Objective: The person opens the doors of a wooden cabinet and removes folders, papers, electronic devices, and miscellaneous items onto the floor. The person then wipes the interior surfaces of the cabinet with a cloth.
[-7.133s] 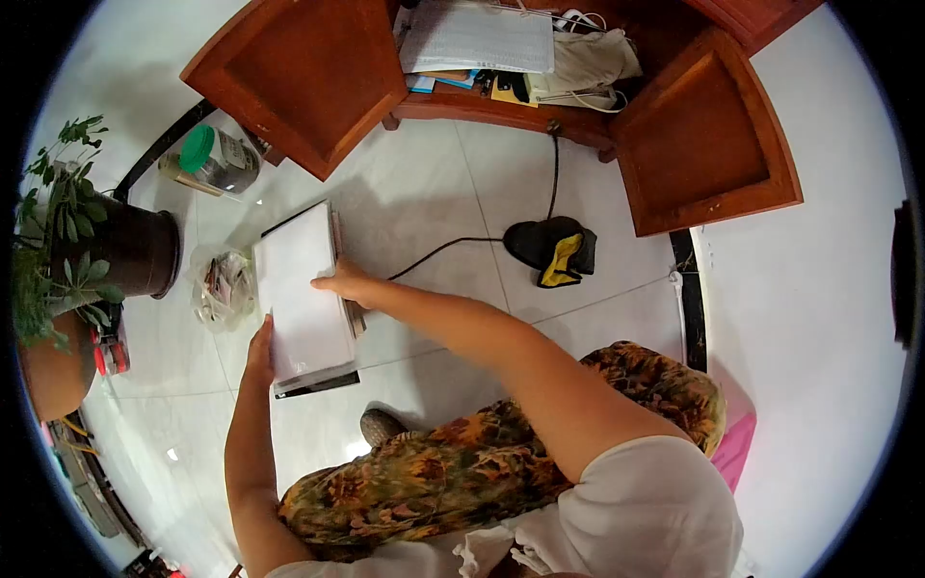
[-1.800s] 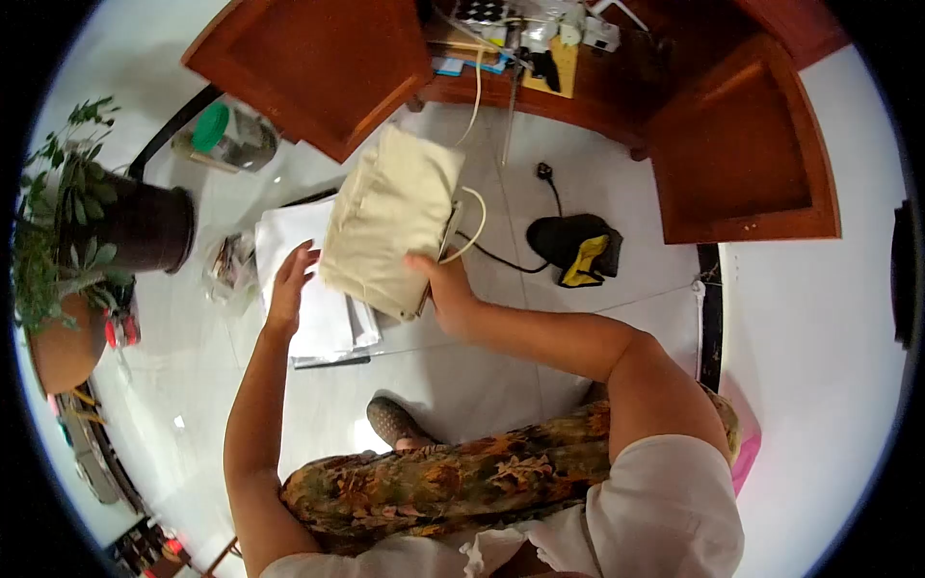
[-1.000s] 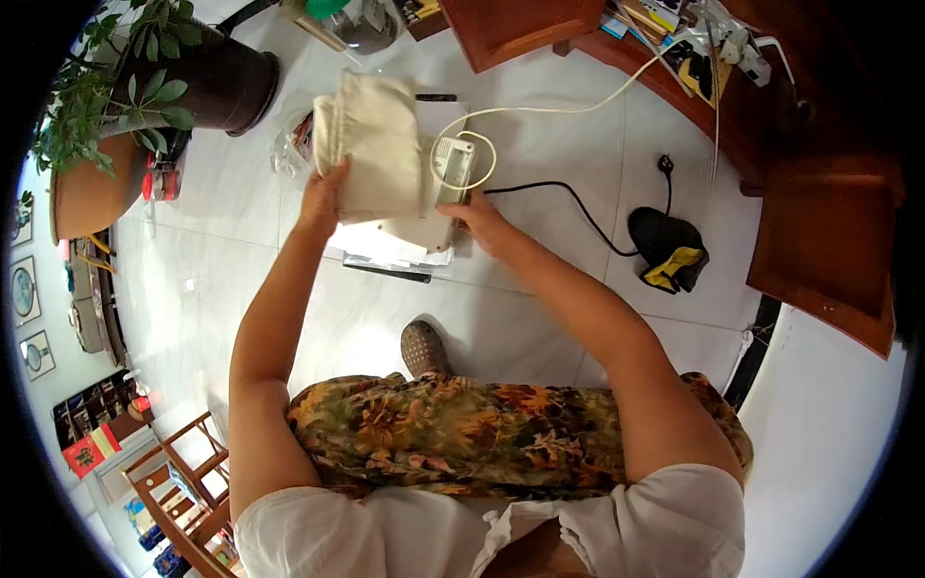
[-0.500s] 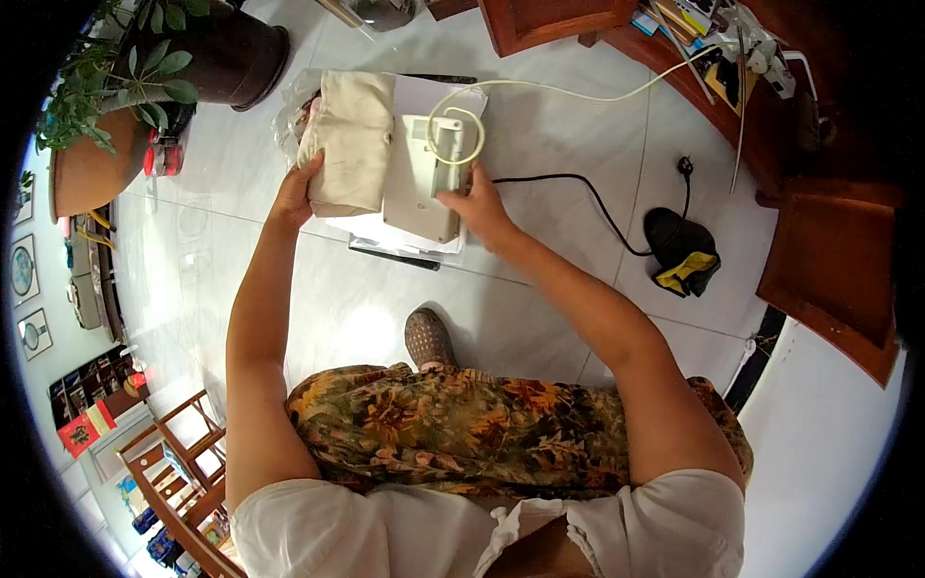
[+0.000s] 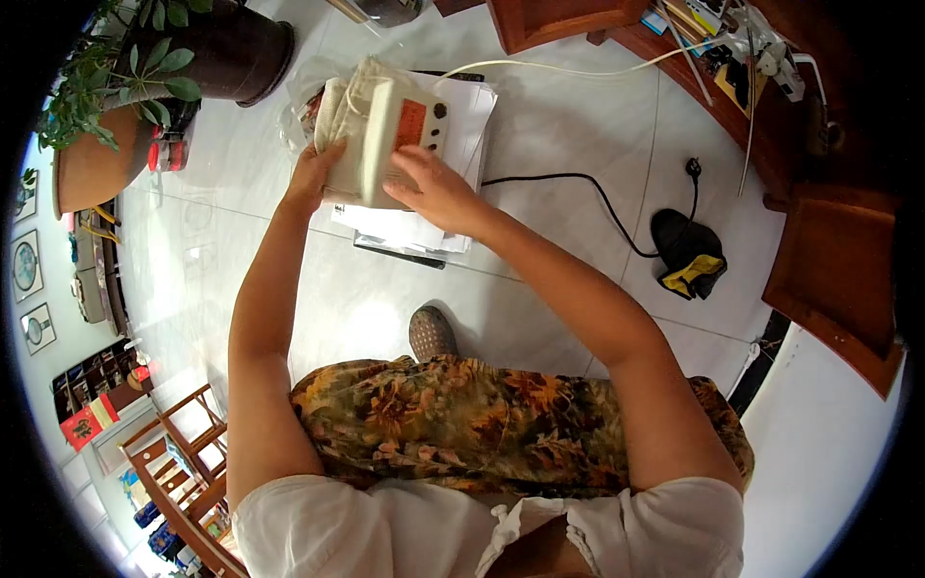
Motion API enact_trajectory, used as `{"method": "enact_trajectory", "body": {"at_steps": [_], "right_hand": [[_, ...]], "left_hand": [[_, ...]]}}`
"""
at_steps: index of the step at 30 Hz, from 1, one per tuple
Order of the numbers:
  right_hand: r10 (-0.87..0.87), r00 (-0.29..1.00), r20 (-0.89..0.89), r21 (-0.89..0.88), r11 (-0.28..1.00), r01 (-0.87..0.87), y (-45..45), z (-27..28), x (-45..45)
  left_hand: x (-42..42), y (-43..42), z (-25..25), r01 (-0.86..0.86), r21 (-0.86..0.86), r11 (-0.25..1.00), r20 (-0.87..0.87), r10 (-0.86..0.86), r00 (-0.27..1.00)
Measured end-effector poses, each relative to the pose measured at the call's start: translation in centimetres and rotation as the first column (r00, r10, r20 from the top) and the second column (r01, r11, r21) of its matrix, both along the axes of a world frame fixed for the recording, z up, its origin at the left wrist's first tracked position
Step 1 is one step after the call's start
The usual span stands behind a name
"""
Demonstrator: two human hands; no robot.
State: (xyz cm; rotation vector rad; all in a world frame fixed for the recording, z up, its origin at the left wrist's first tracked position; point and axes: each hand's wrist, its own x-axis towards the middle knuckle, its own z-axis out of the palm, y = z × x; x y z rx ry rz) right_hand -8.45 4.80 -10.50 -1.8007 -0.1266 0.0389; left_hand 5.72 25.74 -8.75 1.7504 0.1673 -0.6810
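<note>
A cream device (image 5: 379,135) with an orange-red label and dark round knobs is tilted above a stack of white papers (image 5: 467,125) on the floor. Folded cream cloth (image 5: 337,116) lies against its left side, and my left hand (image 5: 316,175) is closed on the cloth's lower edge. My right hand (image 5: 438,191) is at the device's lower right, fingers apart; whether they touch it is unclear. From the device a cream cord (image 5: 568,69) runs toward the cabinet (image 5: 665,67).
A black and yellow object (image 5: 689,255) with a black plug cord lies on the tiles at right. Beside the papers is a clear plastic bag (image 5: 301,116). Potted plants (image 5: 217,53) stand at upper left. The cabinet door (image 5: 833,279) hangs open at right. My shoe (image 5: 432,332) is below the papers.
The device has turned from its back to show the label and knobs, and has moved left against the cloth. My right hand has let go of its right edge and moved left.
</note>
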Motion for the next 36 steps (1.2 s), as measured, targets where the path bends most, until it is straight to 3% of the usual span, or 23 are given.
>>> {"method": "enact_trajectory", "body": {"at_steps": [3, 4, 5, 7, 12, 17, 19, 22, 24, 27, 28, 31, 34, 36], "right_hand": [[0.177, 0.984, 0.031, -0.23, 0.959, -0.165, 1.0, -2.9, 0.4], [0.235, 0.963, -0.133, -0.189, 0.948, -0.257, 0.8, -2.3, 0.0], [0.2, 0.977, -0.074, -0.193, 0.958, -0.211, 1.1, -3.0, -0.8], [0.132, 0.99, 0.046, -0.196, 0.973, -0.12, 1.6, -5.3, -2.0], [0.216, 0.976, 0.017, -0.16, 0.964, -0.21, 1.1, -6.5, -2.4], [0.183, 0.983, 0.004, -0.069, 0.981, -0.183, -0.8, -6.6, -1.8], [-0.053, 0.994, -0.097, 0.079, 0.995, 0.061, -2.7, -6.4, -1.6], [-0.288, 0.942, -0.174, 0.081, 0.949, 0.305, -8.0, -5.9, -1.2], [-0.391, 0.914, -0.108, 0.001, 0.919, 0.394, -12.2, -6.1, -1.0], [-0.498, 0.856, -0.136, -0.056, 0.867, 0.496, -17.5, -5.9, -1.5], [-0.53, 0.831, -0.17, -0.102, 0.848, 0.52, -19.0, -5.3, -1.8], [-0.623, 0.734, -0.27, 0.038, 0.755, 0.654, -22.0, -4.3, -2.9], [-0.745, 0.627, -0.227, 0.02, 0.64, 0.768, -24.5, -4.0, -3.3], [-0.838, 0.534, 0.114, -0.282, 0.488, 0.826, -27.9, -6.3, -3.9]], "left_hand": [[0.9, 0.8, -0.8, -0.069, 0.127, 0.99, 0.17, 0.047, 0.984], [1.3, 1.2, -1.1, -0.125, 0.176, 0.976, 0.227, 0.083, 0.97], [1.6, 1.7, -1.4, -0.184, 0.222, 0.958, 0.284, 0.117, 0.952], [2.2, 2.6, -0.7, -0.176, 0.363, 0.915, 0.449, -0.006, 0.893], [3.8, 4.1, 1.0, -0.283, 0.507, 0.815, 0.682, -0.178, 0.71], [2.7, 0.8, 5.0, -0.062, 0.293, 0.954, 0.527, -0.107, 0.843], [2.2, 0.0, 5.9, -0.007, 0.189, 0.982, 0.456, -0.082, 0.886], [2.8, 0.0, 6.7, -0.016, 0.118, 0.993, 0.433, -0.037, 0.901], [3.5, 0.1, 7.7, -0.039, 0.08, 0.996, 0.464, -0.003, 0.886], [3.7, -0.1, 10.0, -0.068, -0.123, 0.99, 0.338, 0.106, 0.935], [4.3, 0.2, 10.0, -0.012, -0.159, 0.987, 0.318, 0.063, 0.946], [4.7, 0.1, 9.0, 0.033, -0.386, 0.922, 0.226, 0.06, 0.972], [5.3, -0.1, 9.0, 0.043, -0.544, 0.838, 0.176, 0.064, 0.982], [4.9, -0.9, 10.1, 0.077, -0.634, 0.769, 0.145, 0.02, 0.989]]}}
